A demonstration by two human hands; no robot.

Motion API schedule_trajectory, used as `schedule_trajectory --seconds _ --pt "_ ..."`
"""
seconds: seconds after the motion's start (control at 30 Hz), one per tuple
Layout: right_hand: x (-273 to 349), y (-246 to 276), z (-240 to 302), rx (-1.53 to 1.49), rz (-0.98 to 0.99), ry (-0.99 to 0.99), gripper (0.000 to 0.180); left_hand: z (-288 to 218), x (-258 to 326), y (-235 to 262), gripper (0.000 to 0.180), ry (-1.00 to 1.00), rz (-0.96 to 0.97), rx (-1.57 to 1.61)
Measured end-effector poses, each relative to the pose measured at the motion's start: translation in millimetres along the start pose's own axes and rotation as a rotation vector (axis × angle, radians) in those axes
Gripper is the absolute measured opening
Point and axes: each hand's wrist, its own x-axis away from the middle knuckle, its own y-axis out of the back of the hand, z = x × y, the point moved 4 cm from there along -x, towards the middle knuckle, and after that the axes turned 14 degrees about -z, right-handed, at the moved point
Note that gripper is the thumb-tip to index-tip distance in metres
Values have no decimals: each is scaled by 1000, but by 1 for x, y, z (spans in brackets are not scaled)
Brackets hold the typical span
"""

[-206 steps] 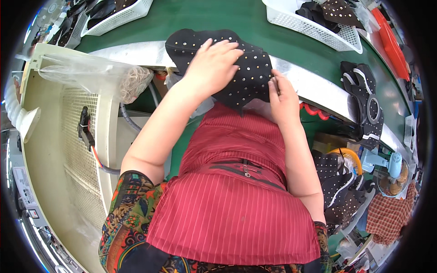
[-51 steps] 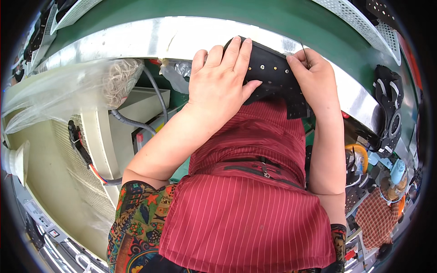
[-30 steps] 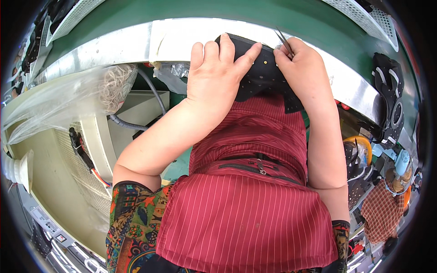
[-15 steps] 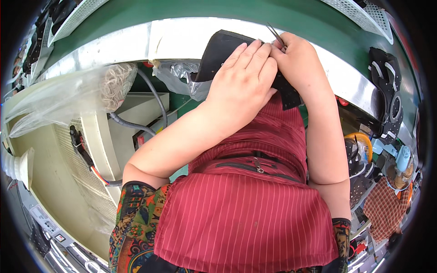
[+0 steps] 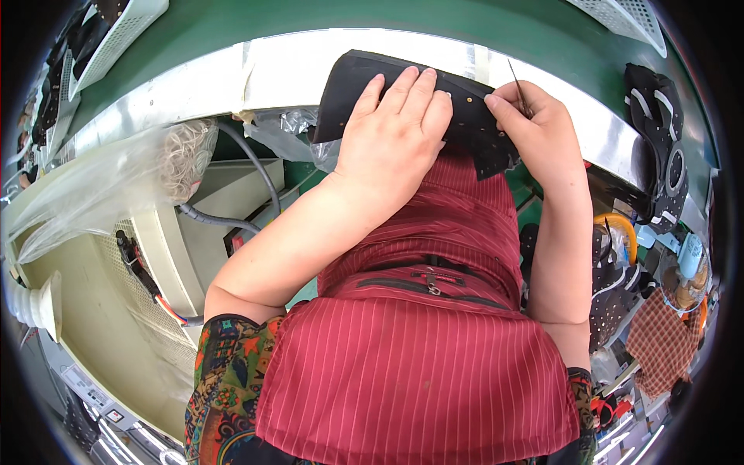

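A black fabric piece [image 5: 338,97] with small holes and a few metal studs bridges the bench edge and my lap. My left hand [image 5: 399,132] lies flat across it, fingers stretched out and a little apart; its thumb is mostly hidden. At the piece's right edge, the thumb and index finger of my right hand [image 5: 542,128] are closed against the black material. A slim, pointed metal tool [image 5: 514,77] sticks up out of that same hand, tips pointing away from me. Whether it is tweezers or small scissors I cannot tell.
The green bench top [image 5: 310,17] has a bright metal edge [image 5: 209,77]. White perforated baskets [image 5: 116,46] stand at the far left and far right. A clear bag of pale rings [image 5: 190,159] hangs left, above a cream tray [image 5: 85,302]. Black strapped pieces [image 5: 657,139] lie on the right.
My right hand has moved right and slightly down, away from my left hand, uncovering studs on the piece. My left hand and the black piece have shifted slightly left.
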Motion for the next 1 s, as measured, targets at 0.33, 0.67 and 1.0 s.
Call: schedule_trajectory --seconds 0.33,0.67,1.0 --pt "-3 6 12 100 -99 99 23 -8 5 -9 65 -62 -11 -117" --pt "-7 3 -4 97 -94 7 24 -7 4 -8 67 -55 4 -108" --pt "-10 0 -3 268 -124 140 25 -8 0 -7 69 -40 11 -136"
